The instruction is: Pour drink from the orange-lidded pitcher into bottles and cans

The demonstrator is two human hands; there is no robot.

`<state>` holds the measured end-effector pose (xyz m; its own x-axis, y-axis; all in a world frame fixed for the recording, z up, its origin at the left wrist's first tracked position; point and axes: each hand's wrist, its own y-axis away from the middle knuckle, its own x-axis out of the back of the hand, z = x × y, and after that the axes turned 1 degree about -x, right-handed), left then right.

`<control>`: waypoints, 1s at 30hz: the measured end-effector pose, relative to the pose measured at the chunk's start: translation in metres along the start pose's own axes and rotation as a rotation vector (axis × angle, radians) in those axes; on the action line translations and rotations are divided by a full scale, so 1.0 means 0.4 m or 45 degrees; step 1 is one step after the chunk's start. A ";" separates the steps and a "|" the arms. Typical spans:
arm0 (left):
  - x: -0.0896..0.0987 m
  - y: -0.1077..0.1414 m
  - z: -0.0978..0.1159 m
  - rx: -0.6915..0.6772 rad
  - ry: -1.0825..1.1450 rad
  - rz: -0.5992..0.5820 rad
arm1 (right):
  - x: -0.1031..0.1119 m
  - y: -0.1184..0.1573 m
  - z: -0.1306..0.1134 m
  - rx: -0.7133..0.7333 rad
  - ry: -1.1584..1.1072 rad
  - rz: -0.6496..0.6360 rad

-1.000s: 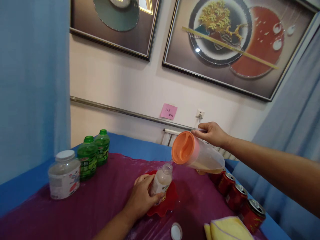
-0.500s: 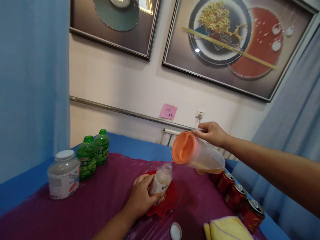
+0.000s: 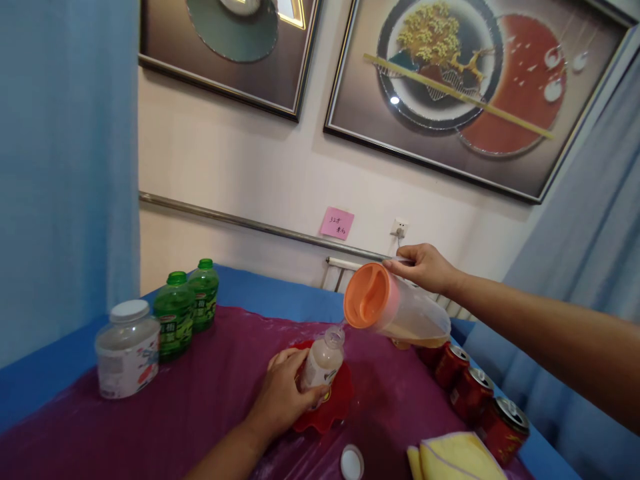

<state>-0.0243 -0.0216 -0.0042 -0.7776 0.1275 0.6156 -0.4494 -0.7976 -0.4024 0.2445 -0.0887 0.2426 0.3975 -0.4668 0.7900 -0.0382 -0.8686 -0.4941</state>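
Observation:
My left hand (image 3: 286, 392) is wrapped round a small clear bottle (image 3: 323, 363) with a pale label, tilted a little over a red scalloped plate (image 3: 337, 403). By its handle, my right hand (image 3: 424, 268) grips a translucent pitcher (image 3: 413, 313) with an orange lid (image 3: 367, 295). The pitcher lies nearly on its side, its lid close to the bottle's open mouth. A thin stream of liquid runs from the lid to that mouth. Some liquid shows along the pitcher's lower side. A white cap (image 3: 352, 463) rests on the purple cloth near the front.
At left stand a white-lidded jar (image 3: 127, 353) and two green bottles (image 3: 173, 320). Several red cans (image 3: 471, 393) line the right edge, beside a folded yellow cloth (image 3: 457, 459). The purple cloth (image 3: 210, 413) covers a blue surface (image 3: 270, 293). A metal rail (image 3: 260, 225) crosses the wall behind.
Both hands, the bottle and the tilted pitcher stay almost where they were. The stream from the pitcher's lid continues, with no other clear difference.

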 end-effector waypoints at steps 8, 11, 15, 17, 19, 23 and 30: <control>-0.003 -0.001 -0.006 -0.006 -0.006 -0.025 | -0.001 0.001 0.006 0.005 -0.004 -0.009; -0.005 -0.001 -0.010 -0.020 -0.020 -0.026 | 0.001 0.000 0.006 -0.009 0.000 -0.016; -0.007 0.000 -0.014 -0.027 -0.028 -0.021 | 0.001 0.000 0.006 -0.018 0.009 -0.015; -0.006 0.001 -0.013 -0.029 -0.027 -0.019 | 0.000 0.000 0.007 -0.014 0.005 -0.014; -0.005 0.001 -0.010 -0.026 -0.023 -0.014 | 0.000 0.001 0.007 -0.012 0.003 -0.014; -0.003 0.000 -0.005 -0.012 -0.018 -0.008 | 0.000 0.001 0.008 -0.010 0.013 -0.020; -0.003 0.000 -0.003 0.006 -0.018 -0.011 | 0.000 0.001 0.010 -0.011 0.032 -0.011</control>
<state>-0.0240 -0.0212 -0.0057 -0.7675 0.1258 0.6286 -0.4537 -0.7993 -0.3940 0.2480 -0.0884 0.2408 0.3748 -0.4631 0.8032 -0.0425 -0.8740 -0.4841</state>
